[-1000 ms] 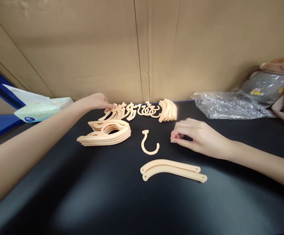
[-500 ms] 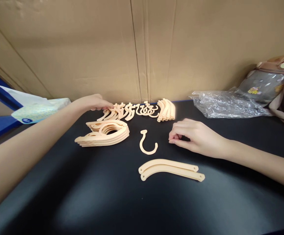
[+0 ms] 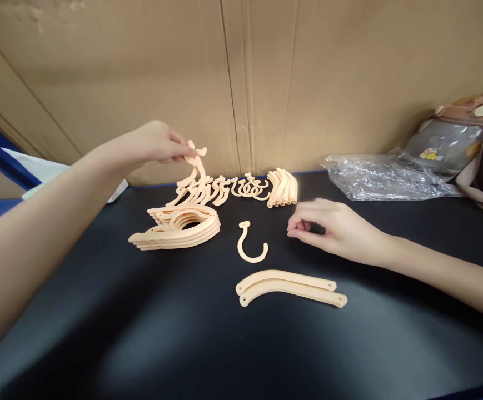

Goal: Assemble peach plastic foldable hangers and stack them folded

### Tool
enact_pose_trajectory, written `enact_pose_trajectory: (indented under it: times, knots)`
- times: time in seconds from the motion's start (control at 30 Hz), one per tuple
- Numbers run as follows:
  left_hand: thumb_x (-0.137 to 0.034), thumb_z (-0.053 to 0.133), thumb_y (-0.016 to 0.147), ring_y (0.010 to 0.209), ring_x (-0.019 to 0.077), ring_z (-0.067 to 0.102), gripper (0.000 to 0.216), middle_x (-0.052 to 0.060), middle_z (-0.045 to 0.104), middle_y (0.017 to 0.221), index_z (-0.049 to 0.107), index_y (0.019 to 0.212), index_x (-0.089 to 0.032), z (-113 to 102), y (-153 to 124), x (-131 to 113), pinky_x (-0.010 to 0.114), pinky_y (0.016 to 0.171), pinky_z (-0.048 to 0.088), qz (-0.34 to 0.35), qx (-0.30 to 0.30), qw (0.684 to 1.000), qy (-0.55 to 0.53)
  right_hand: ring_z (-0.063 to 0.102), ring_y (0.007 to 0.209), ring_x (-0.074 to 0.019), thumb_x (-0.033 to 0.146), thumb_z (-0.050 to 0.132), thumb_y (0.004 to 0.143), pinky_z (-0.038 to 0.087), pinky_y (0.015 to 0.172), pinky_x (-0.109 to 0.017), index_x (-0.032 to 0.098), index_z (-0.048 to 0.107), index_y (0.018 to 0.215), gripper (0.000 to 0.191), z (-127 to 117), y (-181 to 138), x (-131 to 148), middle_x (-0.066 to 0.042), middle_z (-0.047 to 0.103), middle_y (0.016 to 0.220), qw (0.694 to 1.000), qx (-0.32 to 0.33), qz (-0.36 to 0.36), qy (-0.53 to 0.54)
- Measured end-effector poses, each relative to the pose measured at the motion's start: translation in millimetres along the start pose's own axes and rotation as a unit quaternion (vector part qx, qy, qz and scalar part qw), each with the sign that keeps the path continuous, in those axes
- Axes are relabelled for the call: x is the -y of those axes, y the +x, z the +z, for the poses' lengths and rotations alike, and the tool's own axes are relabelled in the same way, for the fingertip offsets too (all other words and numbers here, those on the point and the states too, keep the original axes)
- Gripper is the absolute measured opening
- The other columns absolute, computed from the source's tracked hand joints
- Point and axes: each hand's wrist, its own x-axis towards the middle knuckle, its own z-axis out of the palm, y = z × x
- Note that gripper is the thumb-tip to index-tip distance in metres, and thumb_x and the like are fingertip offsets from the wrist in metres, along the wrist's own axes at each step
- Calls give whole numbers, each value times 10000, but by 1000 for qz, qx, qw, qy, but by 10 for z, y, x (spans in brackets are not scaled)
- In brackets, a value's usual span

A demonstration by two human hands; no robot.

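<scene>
My left hand (image 3: 168,145) is raised over the back of the table, its fingertips pinching a cream plastic hanger piece (image 3: 199,166) with a forked top and curved legs. Below it lies a row of similar curved hanger pieces (image 3: 220,194). My right hand (image 3: 320,228) rests on the black table, fingers curled together, with nothing visible in them. A single hanger hook (image 3: 253,258) lies left of that hand. Nearer me, two curved hanger arms (image 3: 291,287) lie side by side. A stack of larger hanger parts (image 3: 199,236) sits at the left.
Several hooks (image 3: 247,189) and a bundle of hanger arms (image 3: 283,188) lie along the back edge, before a cardboard wall (image 3: 162,66). A crumpled clear bag (image 3: 383,175) and a bottle (image 3: 445,144) stand right. A tissue pack (image 3: 118,190) is partly hidden behind my left arm.
My left hand has risen from the row of curved pieces, lifting a forked hanger piece off it. My right hand has stayed almost still.
</scene>
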Motion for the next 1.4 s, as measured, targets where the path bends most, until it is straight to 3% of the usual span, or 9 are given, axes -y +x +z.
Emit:
enact_pose_trajectory:
  times: [0.13, 0.3, 0.37, 0.5, 0.63, 0.8, 0.9, 1.17, 1.4]
  knots:
    - [-507, 508, 872, 688, 56, 403, 524, 22, 571, 793, 672, 1002, -26, 7, -126, -427, 261, 683, 313, 110, 27, 993, -7, 568, 721, -135, 349, 565, 900, 456, 685, -277, 204, 590, 925, 150, -12, 22, 5, -9, 634, 831, 985, -52, 77, 146]
    - [-379, 585, 842, 532, 66, 394, 253, -21, 521, 630, 676, 779, -152, 331, -304, -919, 228, 526, 265, 241, 211, 943, -94, 589, 704, -125, 419, 598, 878, 515, 699, -299, 232, 482, 1185, 377, -27, 42, 25, -9, 655, 904, 914, -79, 153, 367]
    - [-314, 587, 839, 534, 74, 412, 181, -22, 538, 655, 655, 761, -166, 468, -346, -1024, 224, 503, 264, 269, 241, 923, -134, 606, 707, -128, 406, 651, 839, 530, 685, -297, 221, 522, 1151, 385, -38, 51, 33, -14, 675, 895, 894, -62, 167, 411]
    - [-354, 587, 848, 528, 83, 412, 222, -28, 518, 637, 619, 732, -167, 662, -364, -1064, 221, 474, 252, 266, 265, 911, -173, 636, 701, -135, 396, 711, 782, 539, 640, -275, 171, 646, 942, 283, -56, 59, 28, -62, 720, 920, 880, -33, 203, 428]
    - [-336, 581, 844, 570, 95, 449, 199, -22, 535, 667, 603, 766, -155, 805, -395, -1039, 215, 493, 276, 232, 233, 916, -229, 613, 574, -108, 394, 777, 708, 546, 593, -273, 146, 647, 869, 323, -40, 54, -11, -59, 715, 827, 863, -47, 250, 436]
    - [-415, 551, 869, 561, 95, 448, 287, -33, 498, 654, 539, 745, -158, 928, -584, -1003, 214, 496, 297, 153, 188, 920, -309, 601, 552, -96, 387, 772, 715, 547, 573, -257, 167, 618, 880, 316, -17, 43, -62, -3, 673, 730, 851, -70, 253, 455]
    - [-455, 507, 901, 644, 116, 527, 318, -17, 563, 725, 548, 782, -163, 941, -757, -914, 219, 555, 371, 115, 205, 906, -352, 591, 545, -87, 371, 753, 738, 545, 573, -251, 173, 598, 872, 285, -18, 43, -69, 8, 662, 723, 849, -88, 247, 458]
    - [-414, 444, 949, 590, 101, 406, 288, -43, 480, 678, 599, 904, -175, 1018, -1071, -641, 212, 535, 325, 88, 154, 926, -334, 594, 617, -106, 335, 685, 812, 541, 629, -269, 195, 547, 853, 201, 43, 45, 85, 22, 618, 717, 874, -60, 204, 437]
    - [-378, 388, 983, 701, 131, 498, 266, -37, 552, 737, 587, 919, -214, 1100, -1166, -622, 225, 612, 361, 112, 69, 954, -269, 597, 809, -134, 405, 594, 885, 493, 772, -289, 211, 567, 933, 202, 45, -49, 142, 1, 614, 881, 924, -54, 155, 346]
